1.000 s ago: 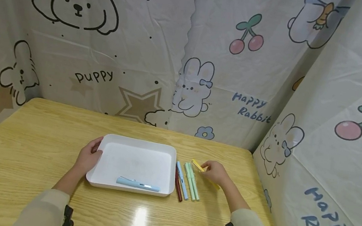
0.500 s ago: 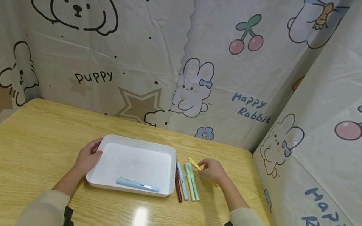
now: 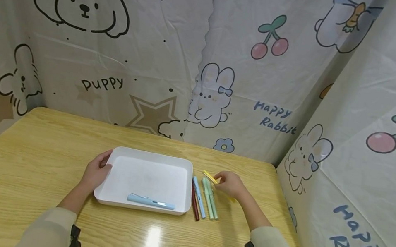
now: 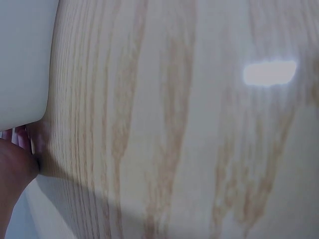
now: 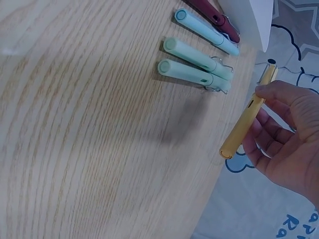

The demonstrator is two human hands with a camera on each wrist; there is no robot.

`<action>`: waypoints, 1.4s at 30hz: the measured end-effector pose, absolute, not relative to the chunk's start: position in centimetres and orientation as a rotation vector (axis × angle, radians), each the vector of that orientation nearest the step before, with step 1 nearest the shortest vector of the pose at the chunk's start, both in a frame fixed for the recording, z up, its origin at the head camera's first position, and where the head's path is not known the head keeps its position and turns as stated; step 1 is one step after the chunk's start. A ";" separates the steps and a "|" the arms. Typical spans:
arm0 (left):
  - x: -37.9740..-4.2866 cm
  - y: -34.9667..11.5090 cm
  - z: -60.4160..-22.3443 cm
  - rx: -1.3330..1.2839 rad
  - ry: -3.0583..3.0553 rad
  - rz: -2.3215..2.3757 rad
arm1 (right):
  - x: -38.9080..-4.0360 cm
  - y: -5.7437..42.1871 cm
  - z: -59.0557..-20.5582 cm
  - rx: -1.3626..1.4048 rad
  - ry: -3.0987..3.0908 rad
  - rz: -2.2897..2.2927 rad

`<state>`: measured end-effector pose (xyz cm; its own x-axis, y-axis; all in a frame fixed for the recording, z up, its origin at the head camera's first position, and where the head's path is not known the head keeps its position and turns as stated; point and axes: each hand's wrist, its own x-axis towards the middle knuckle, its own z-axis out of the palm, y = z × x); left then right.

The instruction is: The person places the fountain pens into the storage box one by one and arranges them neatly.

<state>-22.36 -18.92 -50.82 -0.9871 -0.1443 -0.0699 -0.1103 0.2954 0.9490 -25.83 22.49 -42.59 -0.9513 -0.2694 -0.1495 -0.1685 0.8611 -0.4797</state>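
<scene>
My right hand (image 3: 231,185) pinches a yellow pen (image 5: 240,130) between thumb and fingers; in the right wrist view it is held above the table, tilted, cap end up. On the left, my left hand (image 3: 96,173) grips the left side of a white tray (image 3: 150,173), thumb at the rim and fingers partly hidden behind the wall. A light blue pen (image 3: 150,201) lies inside the tray along its near wall. Beside the tray's right side lie a dark red pen (image 3: 195,201), another light blue pen (image 3: 199,199) and two mint green pens (image 5: 197,54), roughly parallel.
The wooden table (image 3: 108,232) ends at a printed cloth (image 3: 160,64) hanging behind it. A second cloth side (image 3: 361,195) stands close along the right edge. Light reflects off the table in front of the tray.
My right hand has shifted slightly left and away from me with the yellow pen, whose cap end now reaches nearer the tray. The left hand and tray have stayed put.
</scene>
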 end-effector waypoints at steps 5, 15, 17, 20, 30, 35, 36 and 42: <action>-22.3 -19.0 -50.8 0.253 -2.502 -1.834 | -25.8 22.0 -42.4 -0.369 2.810 -0.732; -22.6 -19.0 -51.1 0.269 -2.503 -1.836 | -25.9 21.2 -42.3 -0.459 2.818 -0.691; -22.6 -19.0 -51.1 0.272 -2.503 -1.840 | -25.9 21.0 -42.2 -0.458 2.813 -0.698; -22.5 -19.0 -51.0 0.274 -2.506 -1.841 | -25.9 20.7 -42.0 -0.458 2.808 -0.700; -22.2 -18.9 -50.5 0.271 -2.506 -1.841 | -26.1 20.0 -41.9 -0.450 2.790 -0.698; -22.2 -18.8 -50.5 0.276 -2.498 -1.850 | -26.0 19.6 -41.8 -0.464 2.788 -0.689; -22.3 -18.8 -50.5 0.277 -2.499 -1.848 | -25.9 19.5 -41.7 -0.468 2.787 -0.689; -22.2 -18.7 -50.5 0.277 -2.493 -1.846 | -25.8 19.0 -41.5 -0.510 2.777 -0.686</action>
<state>-22.24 -18.74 -50.53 -0.9838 -0.1585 -0.0842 -0.1267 0.2817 0.9511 -25.84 18.99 -41.49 -0.9117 -0.3857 -0.1414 -0.2755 0.8294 -0.4861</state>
